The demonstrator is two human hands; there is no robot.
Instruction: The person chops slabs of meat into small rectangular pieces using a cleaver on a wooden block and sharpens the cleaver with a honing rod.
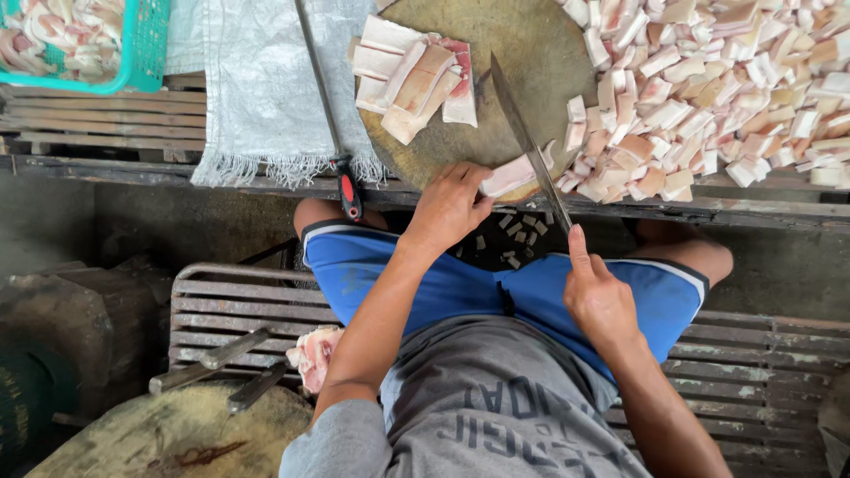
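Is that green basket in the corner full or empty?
Not empty: the green basket holds pale pink meat pieces that show through its mesh. How full cannot be told; the frame cuts it off.

A butcher's stall: round chopping block (531, 53), heaped cut pork (735, 88).
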